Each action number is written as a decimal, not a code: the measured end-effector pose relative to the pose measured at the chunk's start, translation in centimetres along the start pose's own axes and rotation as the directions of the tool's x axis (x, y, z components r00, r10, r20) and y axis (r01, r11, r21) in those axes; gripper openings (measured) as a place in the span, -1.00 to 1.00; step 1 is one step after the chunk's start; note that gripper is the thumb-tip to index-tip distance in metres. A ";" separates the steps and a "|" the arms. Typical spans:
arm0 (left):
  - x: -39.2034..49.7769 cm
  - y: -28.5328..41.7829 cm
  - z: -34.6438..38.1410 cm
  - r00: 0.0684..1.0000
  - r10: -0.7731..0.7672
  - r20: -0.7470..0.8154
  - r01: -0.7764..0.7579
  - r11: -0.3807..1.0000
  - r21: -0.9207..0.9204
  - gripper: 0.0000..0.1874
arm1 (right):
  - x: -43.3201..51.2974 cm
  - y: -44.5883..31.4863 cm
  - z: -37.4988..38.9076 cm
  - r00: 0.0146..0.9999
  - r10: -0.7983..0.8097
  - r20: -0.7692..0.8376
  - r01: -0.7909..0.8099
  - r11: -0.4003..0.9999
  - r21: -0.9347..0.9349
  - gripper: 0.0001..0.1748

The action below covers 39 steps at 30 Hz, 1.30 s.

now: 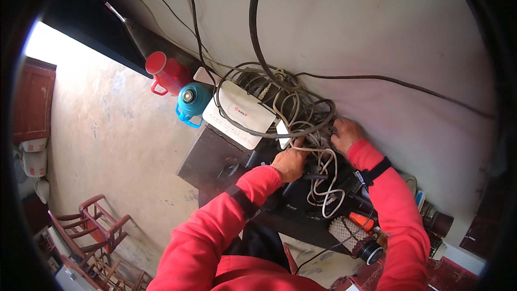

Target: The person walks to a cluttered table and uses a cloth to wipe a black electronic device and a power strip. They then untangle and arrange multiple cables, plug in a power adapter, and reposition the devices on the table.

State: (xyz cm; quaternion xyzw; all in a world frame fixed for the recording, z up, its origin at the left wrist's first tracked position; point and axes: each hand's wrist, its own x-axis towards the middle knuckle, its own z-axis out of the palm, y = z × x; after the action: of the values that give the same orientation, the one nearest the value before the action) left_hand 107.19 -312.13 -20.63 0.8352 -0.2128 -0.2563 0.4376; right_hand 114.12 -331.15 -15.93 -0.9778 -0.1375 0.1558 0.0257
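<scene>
A dense tangle of grey, white and black cables (295,107) lies on the dark furniture against the wall. My left hand (290,164) reaches into its near side, beside a small white box (283,133). A finger points into the cables; whether it grips one is hidden. On the far right of the tangle, next to the wall, my right hand (347,134) has its fingers bent among the cords, and its grasp cannot be made out. A white router-like box (239,115) bearing print sits left of the tangle, with a thick black cable looped over it.
A blue thermos flask (194,99) and a red jug (167,72) stand at the left end. White cord (333,200) trails over a black device (297,206) in front. A woven-covered jar (349,234) lies near my right forearm. Wooden chairs (95,226) stand lower left.
</scene>
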 end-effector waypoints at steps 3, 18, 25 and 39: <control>0.6 0.5 -0.5 0.998 -0.019 0.064 0.015 0.998 0.065 -0.53 | 0.0 -0.8 -0.6 0.969 0.153 0.195 -0.114 0.973 -0.199 -0.81; 0.6 -0.9 1.1 0.959 0.184 -0.216 -0.237 0.938 -0.252 -0.44 | -2.4 0.2 -1.4 0.989 -0.090 0.120 0.084 0.995 0.057 -0.68; -0.2 -1.0 1.1 0.960 0.155 -0.232 -0.231 0.908 -0.350 -0.45 | -1.8 0.7 -0.5 0.834 -0.545 0.087 0.526 0.833 0.172 -0.65; -0.5 -0.3 0.0 0.879 0.355 -0.318 -0.430 0.879 -0.207 -0.43 | -1.6 0.1 -0.3 0.757 -0.613 0.224 0.640 0.766 -0.064 -0.62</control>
State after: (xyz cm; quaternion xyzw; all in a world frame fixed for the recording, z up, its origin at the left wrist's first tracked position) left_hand 106.86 -311.70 -20.75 0.7329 -0.2802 -0.0716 0.6159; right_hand 112.76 -331.71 -15.14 -0.8550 -0.4693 0.2209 -0.0037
